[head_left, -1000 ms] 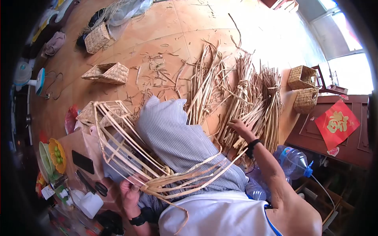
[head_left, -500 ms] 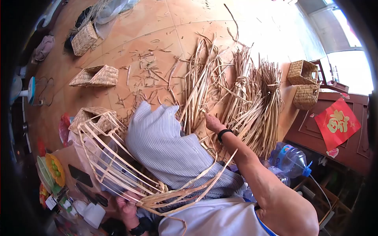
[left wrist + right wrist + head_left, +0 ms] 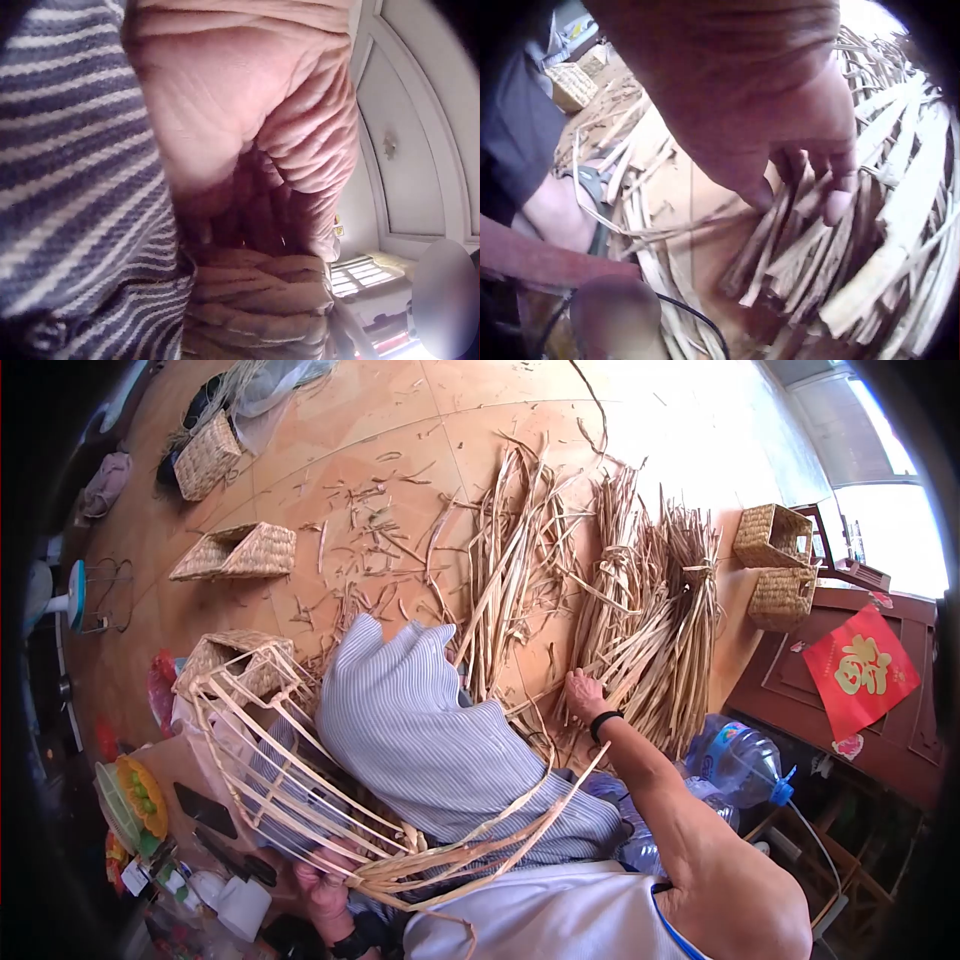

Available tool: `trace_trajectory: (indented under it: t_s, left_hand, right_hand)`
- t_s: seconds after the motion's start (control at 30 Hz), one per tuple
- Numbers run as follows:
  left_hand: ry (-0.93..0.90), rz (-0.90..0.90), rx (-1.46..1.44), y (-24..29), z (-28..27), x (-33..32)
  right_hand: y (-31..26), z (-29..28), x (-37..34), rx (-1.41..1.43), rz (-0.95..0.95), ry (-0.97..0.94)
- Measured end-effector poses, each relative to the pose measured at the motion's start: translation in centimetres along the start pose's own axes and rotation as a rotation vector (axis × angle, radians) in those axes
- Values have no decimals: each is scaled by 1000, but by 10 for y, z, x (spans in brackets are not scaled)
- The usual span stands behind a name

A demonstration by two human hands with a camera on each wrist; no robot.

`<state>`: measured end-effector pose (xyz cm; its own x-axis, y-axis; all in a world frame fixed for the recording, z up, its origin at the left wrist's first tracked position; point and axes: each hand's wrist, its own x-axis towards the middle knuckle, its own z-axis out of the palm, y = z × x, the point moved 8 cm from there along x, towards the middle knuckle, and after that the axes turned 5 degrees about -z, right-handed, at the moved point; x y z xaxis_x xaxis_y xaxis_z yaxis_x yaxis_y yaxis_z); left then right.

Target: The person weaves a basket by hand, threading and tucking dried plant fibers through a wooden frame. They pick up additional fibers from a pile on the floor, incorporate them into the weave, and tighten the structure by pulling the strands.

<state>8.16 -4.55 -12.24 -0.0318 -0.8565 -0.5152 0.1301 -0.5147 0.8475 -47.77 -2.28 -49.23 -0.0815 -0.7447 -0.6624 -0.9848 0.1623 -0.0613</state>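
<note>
In the head view my left hand [image 3: 325, 880] grips the gathered base of an open frame of pale strips [image 3: 275, 790], beside the striped cloth [image 3: 430, 730] over the lap. The left wrist view shows the left fingers [image 3: 262, 202] curled in against the thick bundled strips [image 3: 255, 300]. My right hand [image 3: 585, 698] reaches down to the dried stalks [image 3: 640, 670] on the floor. Seen from the right wrist, its bent fingers [image 3: 838, 206] touch the stalks [image 3: 810, 262], with thumb and fingertips apart. Loose strip ends [image 3: 500, 850] trail across the lap.
Woven baskets stand at the left [image 3: 240, 552], upper left [image 3: 207, 458] and right [image 3: 780, 595]. Stalk scraps [image 3: 375, 535] litter the floor. A large plastic bottle [image 3: 740, 765] lies beside the right arm. A phone [image 3: 205, 810] and scissors [image 3: 240, 860] rest at the left.
My right hand went left to the middle stalks, then back right to the bundle beside them. The left hand keeps its grip, and the frame has shifted left and down in view.
</note>
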Motion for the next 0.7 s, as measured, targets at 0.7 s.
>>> trace_trajectory:
  t_s: [0.7]
  left_hand:
    - [-30,23,-93,1,-1,-5]
  right_hand:
    - [-163,-16,77,-69,-384,-279]
